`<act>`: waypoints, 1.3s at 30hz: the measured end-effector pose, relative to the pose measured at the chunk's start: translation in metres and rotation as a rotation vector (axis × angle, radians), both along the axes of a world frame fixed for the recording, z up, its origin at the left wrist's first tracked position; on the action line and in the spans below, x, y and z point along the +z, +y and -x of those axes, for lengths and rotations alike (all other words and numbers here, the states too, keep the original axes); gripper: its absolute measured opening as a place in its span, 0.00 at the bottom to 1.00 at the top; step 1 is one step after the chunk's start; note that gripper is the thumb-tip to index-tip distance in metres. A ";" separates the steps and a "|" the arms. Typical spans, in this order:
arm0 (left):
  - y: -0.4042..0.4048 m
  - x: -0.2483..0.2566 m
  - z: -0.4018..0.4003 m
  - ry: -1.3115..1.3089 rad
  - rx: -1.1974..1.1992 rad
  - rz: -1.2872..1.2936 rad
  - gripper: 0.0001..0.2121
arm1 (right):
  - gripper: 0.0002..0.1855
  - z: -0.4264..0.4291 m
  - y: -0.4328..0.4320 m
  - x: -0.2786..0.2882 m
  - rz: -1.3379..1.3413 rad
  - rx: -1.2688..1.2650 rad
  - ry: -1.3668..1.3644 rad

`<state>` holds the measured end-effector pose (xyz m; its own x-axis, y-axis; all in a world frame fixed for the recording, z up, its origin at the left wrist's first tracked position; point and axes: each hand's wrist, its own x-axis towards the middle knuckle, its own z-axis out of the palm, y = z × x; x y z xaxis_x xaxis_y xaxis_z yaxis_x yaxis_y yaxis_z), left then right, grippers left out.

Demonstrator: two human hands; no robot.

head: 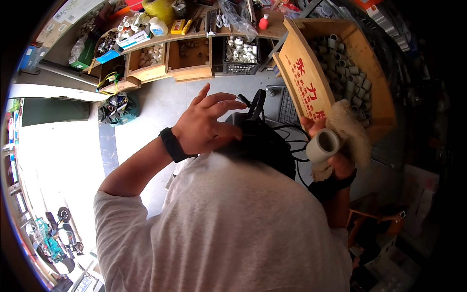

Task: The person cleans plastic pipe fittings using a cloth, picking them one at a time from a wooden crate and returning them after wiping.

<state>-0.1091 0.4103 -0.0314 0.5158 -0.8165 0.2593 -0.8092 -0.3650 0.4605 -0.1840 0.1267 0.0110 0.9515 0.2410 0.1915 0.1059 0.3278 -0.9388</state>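
Observation:
My right hand (342, 165) holds a short grey plastic pipe coupling (316, 152), its round open end facing up toward me. A fuzzy beige cloth (349, 133) is bunched in the same hand, against the coupling. Just beyond it stands a wooden box (308, 69) bearing red writing, with many similar grey couplings (344, 69) piled inside. My left hand (209, 126) is empty, fingers apart, with a black band on the wrist. It hovers by a black bag-like item (262, 153) with a loop; whether the fingertips touch it cannot be told.
A wooden bench (204, 31) at the back carries a white bottle (158, 27), a red bottle (263, 22) and loose tools. Below are wooden drawers (189, 75) and a black crate (240, 67) of white fittings. Black cables (301, 160) hang beside the bag. A filled bag (118, 109) sits on the floor.

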 end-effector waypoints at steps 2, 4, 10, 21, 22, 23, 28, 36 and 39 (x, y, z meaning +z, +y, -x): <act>0.000 0.000 0.000 0.024 -0.003 0.003 0.10 | 0.28 -0.009 0.008 -0.008 -0.131 0.220 0.158; 0.000 -0.002 0.000 0.047 -0.007 -0.002 0.10 | 0.27 -0.009 0.013 -0.008 -0.109 0.264 0.433; 0.005 -0.006 0.002 0.125 0.008 -0.008 0.08 | 0.30 0.000 0.024 -0.030 -0.178 0.439 0.745; 0.013 -0.028 0.000 0.294 0.047 -0.077 0.06 | 0.27 -0.001 0.032 -0.045 -0.410 0.484 0.876; 0.014 -0.030 0.001 0.307 0.044 -0.087 0.07 | 0.27 -0.001 0.032 -0.051 -0.438 0.498 0.861; 0.014 -0.031 0.002 0.321 0.049 -0.088 0.07 | 0.27 -0.001 0.032 -0.058 -0.465 0.512 0.846; 0.015 -0.034 0.007 0.370 0.070 -0.096 0.07 | 0.27 0.004 0.036 -0.063 -0.564 0.482 0.871; 0.014 -0.035 0.012 0.361 0.073 -0.091 0.08 | 0.22 0.010 0.045 -0.047 -0.466 0.332 0.915; 0.012 -0.033 0.013 0.353 0.066 -0.097 0.07 | 0.21 0.012 0.042 -0.042 -0.478 0.311 0.885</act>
